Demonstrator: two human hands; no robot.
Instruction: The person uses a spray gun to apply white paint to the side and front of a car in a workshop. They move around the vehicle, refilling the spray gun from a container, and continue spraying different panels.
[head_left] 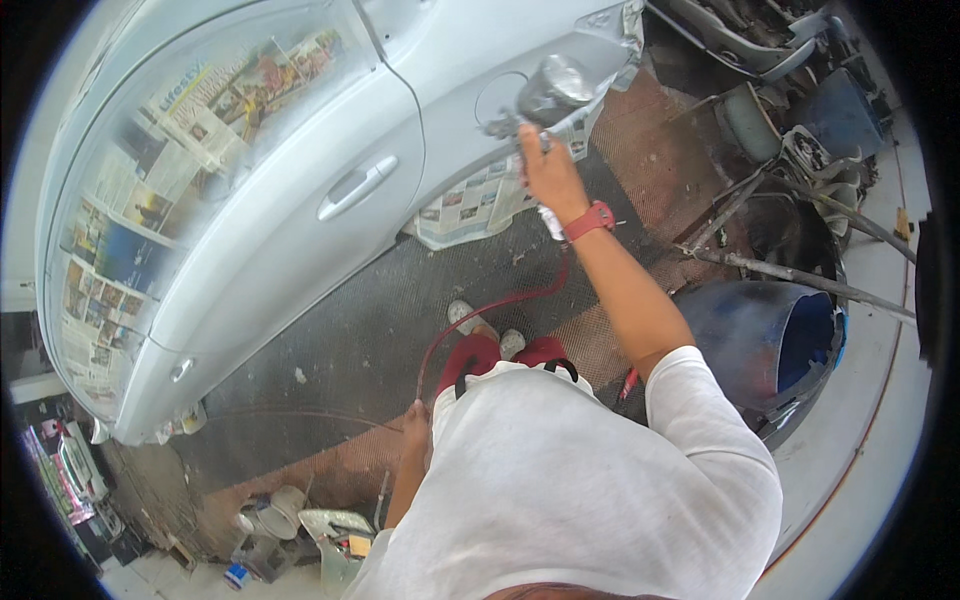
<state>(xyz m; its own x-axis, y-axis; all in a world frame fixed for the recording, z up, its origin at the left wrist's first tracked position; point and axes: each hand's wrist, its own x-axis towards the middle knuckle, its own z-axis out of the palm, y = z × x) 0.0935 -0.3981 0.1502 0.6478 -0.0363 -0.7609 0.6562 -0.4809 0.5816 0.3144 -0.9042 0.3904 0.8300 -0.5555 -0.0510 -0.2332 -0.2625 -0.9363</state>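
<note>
White shirt (570, 470), right hand (550, 172) gripping silver, round-cupped spray gun (548, 92), left hand (415, 417) holding red hose (538, 291)

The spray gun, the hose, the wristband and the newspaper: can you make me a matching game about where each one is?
Things:
1. spray gun
2. red hose
3. red wristband
4. newspaper

Places:
A. worn on the right forearm
B. spread over the window area of the pale car
C. gripped in the right hand
D. running into the left hand

Right pairs: 1-C, 2-D, 3-A, 4-B
</note>
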